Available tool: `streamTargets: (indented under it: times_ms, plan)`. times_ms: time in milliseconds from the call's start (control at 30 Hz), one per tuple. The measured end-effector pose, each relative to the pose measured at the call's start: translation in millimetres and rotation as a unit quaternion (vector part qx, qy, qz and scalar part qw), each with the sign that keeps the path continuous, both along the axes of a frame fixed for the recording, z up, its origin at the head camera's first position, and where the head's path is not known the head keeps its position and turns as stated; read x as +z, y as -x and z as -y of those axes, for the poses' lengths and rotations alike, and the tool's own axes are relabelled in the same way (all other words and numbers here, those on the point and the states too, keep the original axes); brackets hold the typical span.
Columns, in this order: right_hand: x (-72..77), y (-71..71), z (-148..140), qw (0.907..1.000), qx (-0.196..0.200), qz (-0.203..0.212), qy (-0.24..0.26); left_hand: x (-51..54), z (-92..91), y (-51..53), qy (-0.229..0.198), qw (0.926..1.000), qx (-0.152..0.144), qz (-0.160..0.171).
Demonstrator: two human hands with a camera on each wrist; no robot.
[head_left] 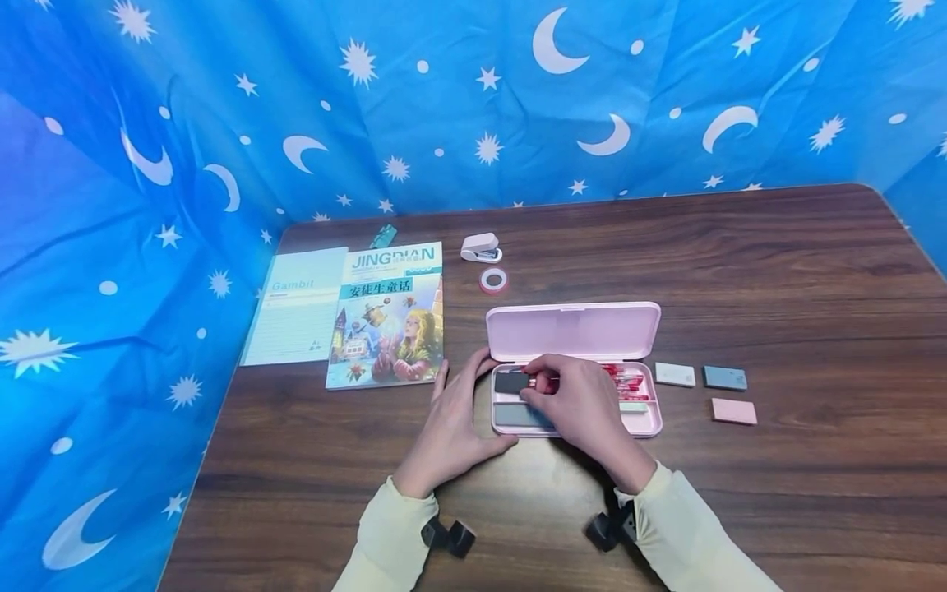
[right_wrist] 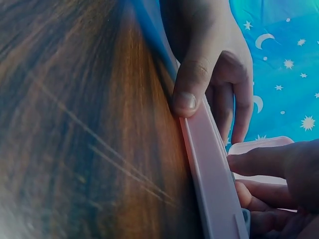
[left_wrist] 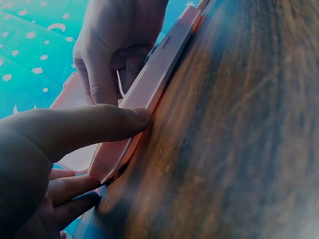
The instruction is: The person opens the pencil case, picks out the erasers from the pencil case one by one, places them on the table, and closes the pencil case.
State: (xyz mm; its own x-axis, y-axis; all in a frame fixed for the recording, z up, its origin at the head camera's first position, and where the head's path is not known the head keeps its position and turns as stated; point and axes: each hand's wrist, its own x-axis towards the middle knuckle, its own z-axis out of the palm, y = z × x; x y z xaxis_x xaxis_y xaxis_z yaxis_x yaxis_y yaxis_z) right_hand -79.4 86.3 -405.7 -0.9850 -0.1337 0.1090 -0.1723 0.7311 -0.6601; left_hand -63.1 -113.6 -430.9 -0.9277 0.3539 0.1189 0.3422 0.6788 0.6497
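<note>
A pink pencil case (head_left: 574, 329) lies open on the table, its lid raised at the back. My left hand (head_left: 455, 423) grips the case's left end, thumb on the front wall and fingers round the back corner. Inside, my right hand (head_left: 580, 403) pinches the right end of a small dark rectangular block (head_left: 510, 383) in the rear compartment; its fingertips are hidden in the right wrist view. Red pens (head_left: 627, 382) lie right of it. A grey strip (head_left: 520, 414) and a pale green piece (head_left: 633, 407) lie in the front compartment, partly covered by the right hand.
Right of the case lie a white block (head_left: 675, 375), a blue block (head_left: 725, 378) and a pink block (head_left: 734, 411). Behind it are a stapler (head_left: 481, 247) and a tape roll (head_left: 493, 280). At left, a storybook (head_left: 385, 329) overlaps a notebook (head_left: 292, 308), near a teal item (head_left: 383, 237).
</note>
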Motion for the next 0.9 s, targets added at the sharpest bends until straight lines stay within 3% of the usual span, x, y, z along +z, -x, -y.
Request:
streamTargets:
  times_ms: [233, 500, 733, 900]
  plan:
    - [0.0, 0.3, 1, 0.9998, 0.008, -0.006, -0.018, -0.2, 0.5, -1.6, 0.002, 1.0000, -0.001, 0.001]
    - [10.0, -4.4, -17, 0.9993, 0.009, -0.026, 0.027, 1.8, -0.3, -0.9, 0.000, 1.0000, -0.001, 0.006]
    - [33.4, -24.5, -84, 0.9945, -0.022, -0.012, 0.102, 1.8, -0.9, -1.5, -0.009, 0.9999, 0.005, 0.011]
    - [32.1, -36.8, -143, 0.9938, -0.078, -0.007, 0.079, 0.2, -0.4, -1.6, -0.009, 0.9999, 0.005, 0.010]
